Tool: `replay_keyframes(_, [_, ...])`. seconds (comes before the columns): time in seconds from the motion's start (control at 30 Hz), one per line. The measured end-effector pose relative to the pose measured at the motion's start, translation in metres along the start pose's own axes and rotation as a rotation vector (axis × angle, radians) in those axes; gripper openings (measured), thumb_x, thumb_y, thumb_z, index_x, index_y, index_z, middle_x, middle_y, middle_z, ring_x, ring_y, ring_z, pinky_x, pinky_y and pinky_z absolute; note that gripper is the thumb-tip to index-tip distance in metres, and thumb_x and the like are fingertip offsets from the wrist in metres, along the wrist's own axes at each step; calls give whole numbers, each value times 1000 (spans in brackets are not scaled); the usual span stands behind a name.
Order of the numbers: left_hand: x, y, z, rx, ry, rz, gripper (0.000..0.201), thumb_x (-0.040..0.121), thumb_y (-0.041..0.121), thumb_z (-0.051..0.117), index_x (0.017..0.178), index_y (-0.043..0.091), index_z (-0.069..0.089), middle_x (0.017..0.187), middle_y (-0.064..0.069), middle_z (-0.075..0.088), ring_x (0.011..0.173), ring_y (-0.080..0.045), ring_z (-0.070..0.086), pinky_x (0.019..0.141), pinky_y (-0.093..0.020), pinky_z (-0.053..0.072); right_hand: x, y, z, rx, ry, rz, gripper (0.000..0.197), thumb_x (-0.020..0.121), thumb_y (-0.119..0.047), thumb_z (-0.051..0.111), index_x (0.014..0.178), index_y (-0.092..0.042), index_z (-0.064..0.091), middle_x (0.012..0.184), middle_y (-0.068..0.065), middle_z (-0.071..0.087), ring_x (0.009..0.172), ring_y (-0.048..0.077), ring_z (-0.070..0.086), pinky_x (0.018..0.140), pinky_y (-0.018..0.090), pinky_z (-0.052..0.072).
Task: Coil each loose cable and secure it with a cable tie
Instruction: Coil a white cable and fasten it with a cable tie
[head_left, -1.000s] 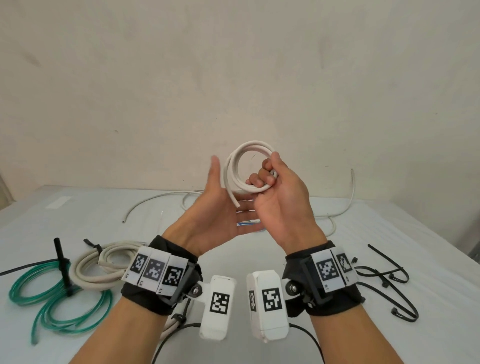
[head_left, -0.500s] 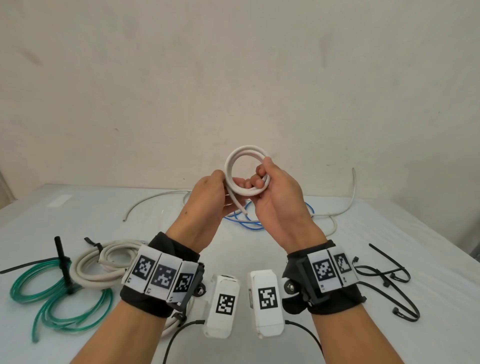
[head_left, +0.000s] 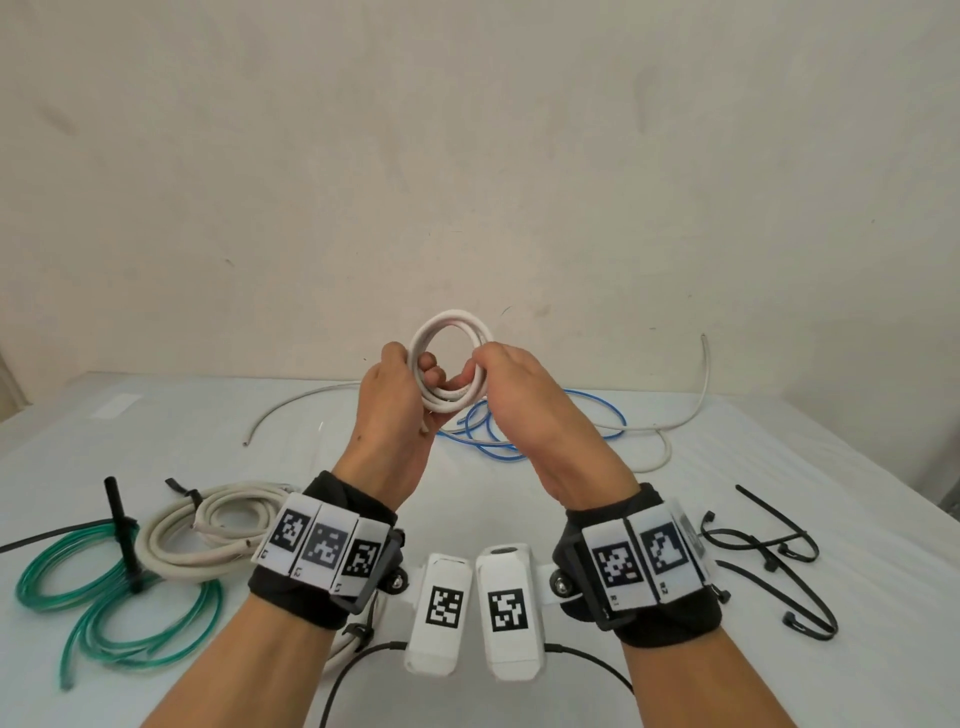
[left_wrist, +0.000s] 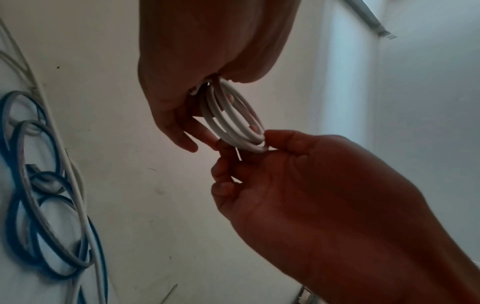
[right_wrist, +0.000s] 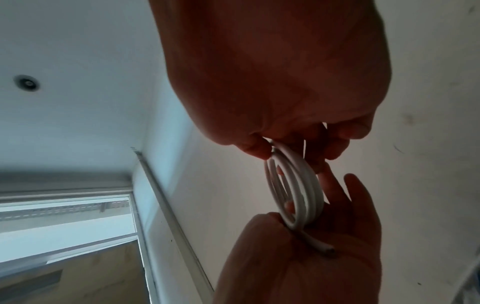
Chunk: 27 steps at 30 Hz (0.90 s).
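White coil (head_left: 451, 332); blue cable (head_left: 483, 436) near table's (head_left: 779, 467) far edge; green tubing (head_left: 78, 597), cream coil (head_left: 208, 525) at left edge; black ties (head_left: 769, 551) right; black-white checker tags (head_left: 324, 545).

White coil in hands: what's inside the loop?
Fingertips of both hands poke through the white coil: left hand, right hand. Beyond is bare wall. Its lower arc is partly covered by fingers.

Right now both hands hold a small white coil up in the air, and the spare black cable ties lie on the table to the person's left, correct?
Not quite. The black cable ties lie on the table to the person's right, as the head view shows. The left hand and right hand do hold the white coil up.
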<state>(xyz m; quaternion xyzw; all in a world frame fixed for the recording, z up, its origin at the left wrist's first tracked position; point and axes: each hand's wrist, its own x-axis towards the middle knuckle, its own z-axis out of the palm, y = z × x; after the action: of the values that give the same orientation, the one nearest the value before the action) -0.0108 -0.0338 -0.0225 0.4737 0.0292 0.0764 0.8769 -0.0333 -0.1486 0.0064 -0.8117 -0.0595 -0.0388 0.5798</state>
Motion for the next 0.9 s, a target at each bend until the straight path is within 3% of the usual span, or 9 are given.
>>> replay_keyframes(0.07, [1, 1, -1, 17, -3, 8, 32, 103, 17, 30, 76, 12, 47, 61, -2, 41, 51, -16, 56, 68, -33, 49, -5, -4, -1, -124, -29, -40, 30, 104, -25, 34, 92, -18, 60, 107, 4, 58, 114, 30, 55, 96, 45, 43])
replay_keyframes(0.13, [2, 3, -1, 56, -1, 30, 30, 102, 18, 30, 77, 13, 44, 62, 0, 35, 49, -14, 45, 61, -30, 42, -8, -4, -1, -192, -42, -38, 40, 106, -22, 25, 114, -5, 61, 109, 10, 49, 118, 36, 50, 106, 49, 38])
replay_keyframes(0.2, [2, 4, -3, 231, 5, 88, 30, 103, 18, 30, 76, 13, 43, 62, 2, 32, 48, -13, 38, 53, -27, 40, -4, 1, -8, -272, -71, -24, 39, 108, -22, 31, 120, -1, 61, 103, 6, 52, 106, 31, 50, 99, 46, 41])
replay_keyframes(0.3, [2, 3, -7, 528, -58, 155, 33, 104, 16, 32, 74, 12, 44, 60, 2, 33, 52, -16, 35, 49, -27, 46, -2, 7, -18, -230, -93, -35, 29, 105, -27, 43, 130, -16, 53, 98, -2, 60, 90, 15, 55, 79, 32, 44])
replay_keyframes(0.4, [-1, 2, -7, 664, -170, 167, 36, 105, 9, 33, 69, 13, 40, 53, 8, 35, 50, -15, 34, 48, -28, 43, 0, 10, -18, -293, -189, -169, 46, 105, -21, 43, 149, -32, 38, 104, 0, 66, 89, 10, 61, 76, 27, 46])
replay_keyframes(0.57, [-2, 7, -10, 689, -277, 140, 34, 106, 11, 32, 74, 9, 43, 58, 4, 34, 50, -13, 36, 47, -26, 41, -1, 14, -7, -419, -203, -271, 35, 108, -16, 35, 131, -17, 61, 114, 6, 62, 103, 19, 56, 78, 29, 39])
replay_keyframes(0.67, [-2, 9, -15, 689, -299, 142, 35, 107, 13, 31, 74, 10, 41, 59, 6, 33, 50, -12, 36, 50, -27, 41, 0, 16, -1, -402, -154, -361, 33, 113, -28, 34, 117, -13, 63, 104, 4, 64, 89, 17, 61, 78, 29, 41])
replay_keyframes(0.8, [-3, 11, -13, 680, -305, 165, 39, 109, 18, 30, 71, 14, 39, 61, 5, 31, 53, -15, 35, 49, -25, 41, 5, 21, -2, -352, -104, -436, 35, 113, -31, 38, 137, -17, 59, 111, 1, 69, 69, 14, 71, 69, 16, 48])
replay_keyframes(0.9, [-4, 11, -12, 650, -304, 143, 43, 112, 30, 31, 80, 5, 46, 62, 3, 30, 54, -17, 34, 47, -26, 40, 5, 24, -3, -378, -91, -468, 28, 113, -31, 38, 131, -18, 56, 90, -7, 66, 72, 12, 70, 65, 14, 45])
